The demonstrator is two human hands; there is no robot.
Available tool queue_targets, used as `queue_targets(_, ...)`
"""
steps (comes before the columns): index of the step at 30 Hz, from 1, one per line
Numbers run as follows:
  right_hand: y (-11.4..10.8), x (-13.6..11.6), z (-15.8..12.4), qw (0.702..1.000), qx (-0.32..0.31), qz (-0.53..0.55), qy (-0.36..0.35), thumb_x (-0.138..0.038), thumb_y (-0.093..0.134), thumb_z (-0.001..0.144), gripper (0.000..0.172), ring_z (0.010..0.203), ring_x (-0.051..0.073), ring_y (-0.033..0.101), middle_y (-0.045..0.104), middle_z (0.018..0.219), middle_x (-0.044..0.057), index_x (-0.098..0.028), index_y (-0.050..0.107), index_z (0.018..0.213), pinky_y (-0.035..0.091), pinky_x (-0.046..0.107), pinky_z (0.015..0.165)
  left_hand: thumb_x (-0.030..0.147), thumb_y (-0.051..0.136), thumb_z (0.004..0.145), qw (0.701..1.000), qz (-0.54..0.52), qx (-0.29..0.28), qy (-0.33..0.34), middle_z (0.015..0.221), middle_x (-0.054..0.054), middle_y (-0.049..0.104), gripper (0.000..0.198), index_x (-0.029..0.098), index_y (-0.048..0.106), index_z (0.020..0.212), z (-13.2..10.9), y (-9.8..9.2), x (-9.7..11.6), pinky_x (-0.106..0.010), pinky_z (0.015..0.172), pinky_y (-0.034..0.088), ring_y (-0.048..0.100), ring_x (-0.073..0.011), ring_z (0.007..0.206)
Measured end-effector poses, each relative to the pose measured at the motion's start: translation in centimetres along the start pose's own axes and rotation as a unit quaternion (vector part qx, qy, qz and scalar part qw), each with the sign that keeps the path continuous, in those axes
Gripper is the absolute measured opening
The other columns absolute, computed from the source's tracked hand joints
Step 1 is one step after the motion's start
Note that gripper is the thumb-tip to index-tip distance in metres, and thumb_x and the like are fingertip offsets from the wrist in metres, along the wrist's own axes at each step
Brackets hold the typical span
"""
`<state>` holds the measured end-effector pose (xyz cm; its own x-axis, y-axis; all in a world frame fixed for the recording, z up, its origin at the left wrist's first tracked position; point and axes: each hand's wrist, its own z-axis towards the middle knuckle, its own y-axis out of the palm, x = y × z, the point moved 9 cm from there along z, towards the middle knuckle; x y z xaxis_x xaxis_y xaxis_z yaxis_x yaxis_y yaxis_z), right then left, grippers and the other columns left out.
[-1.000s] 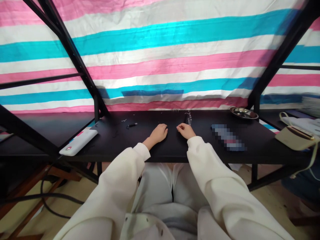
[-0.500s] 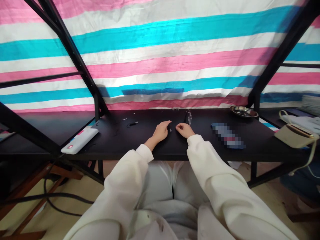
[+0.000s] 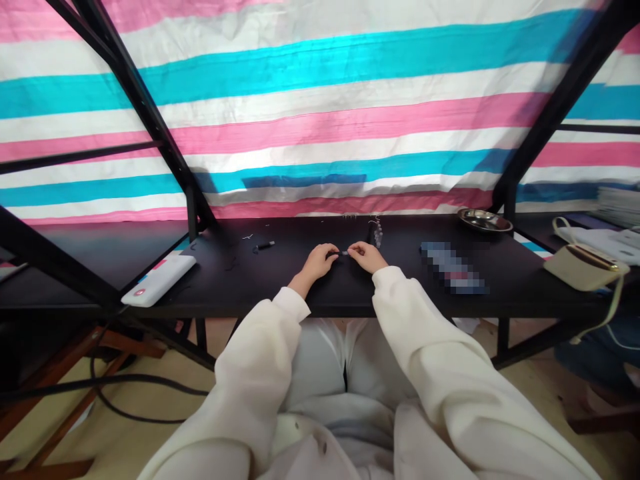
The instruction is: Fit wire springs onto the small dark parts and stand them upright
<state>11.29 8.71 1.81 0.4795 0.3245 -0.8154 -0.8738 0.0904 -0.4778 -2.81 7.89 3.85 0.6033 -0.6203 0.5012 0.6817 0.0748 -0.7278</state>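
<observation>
Between my hands, just above the black table (image 3: 300,293), is a small black stick with a pale, silvery end (image 3: 343,253), like a USB plug. My left hand (image 3: 319,261) pinches its dark end between thumb and fingers. My right hand (image 3: 367,257) is closed in a pinch at the pale end; whether something tiny is also in those fingertips is hidden. Another small black stick (image 3: 265,246) with a pale tip and a thin loop lies to the left. Behind my right hand is a row of small clear pieces (image 3: 379,235), beside a dark item.
A long white case (image 3: 160,281) lies at the left. On the right are a blurred-out flat blue item (image 3: 454,268), a shiny metal dish (image 3: 485,221) and a beige pouch (image 3: 585,269) with a strap. Black slanted posts (image 3: 170,147) flank the table before a striped sheet (image 3: 325,127).
My left hand has gone from lying with a finger stretched out to pinching the small black stick. The stick has turned from lengthwise to sideways, and my right fingertips have met its pale end.
</observation>
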Motion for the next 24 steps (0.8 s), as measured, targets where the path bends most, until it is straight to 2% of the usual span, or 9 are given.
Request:
queue_targets(5,1.1,-0.3,0.0,0.983,-0.058,0.172,0.014,-0.044,0.064,0.067,0.03,0.05,0.01,0.052,0.065,0.065,0.003,-0.017,0.058,0.078,0.043,0.026,0.054,0.024,0.058,0.076,0.997,-0.069,0.013,-0.014,0.087,-0.004,0.065,0.017,0.018,0.064,0.09,-0.3,-0.5,0.8,-0.029,0.075,0.043,0.056,-0.0149,0.08)
queue_targets(8,0.8,-0.3,0.1,0.977,-0.047,0.209,0.02,-0.048,0.067,0.063,0.035,0.05,0.009,0.051,0.065,0.065,0.003,-0.017,0.059,0.076,0.04,0.024,0.05,0.025,0.06,0.074,0.994,-0.101,0.037,-0.034,0.083,-0.003,0.065,0.018,0.017,0.064,0.089,-0.3,-1.1,0.6,-0.027,0.071,0.042,0.057,-0.0138,0.076)
queue_targets(16,0.0,-0.6,0.2,0.969,-0.005,0.246,0.019,-0.05,0.069,0.06,0.038,0.049,0.009,0.049,0.065,0.065,0.003,-0.017,0.06,0.076,0.039,0.024,0.048,0.027,0.064,0.069,0.975,-0.19,0.084,-0.082,0.072,-0.002,0.063,0.019,0.015,0.065,0.084,-0.1,-2.0,-0.5,-0.025,0.062,0.04,0.055,-0.0116,0.066)
queue_targets(24,-0.6,-1.0,0.1,0.971,0.031,0.237,0.008,-0.054,0.067,0.059,0.043,0.051,0.01,0.05,0.065,0.066,0.003,-0.017,0.059,0.078,0.041,0.026,0.051,0.029,0.066,0.067,0.956,-0.256,0.108,-0.099,0.072,-0.003,0.063,0.023,0.014,0.064,0.084,0.1,-2.1,-1.9,-0.025,0.063,0.042,0.057,-0.0121,0.067)
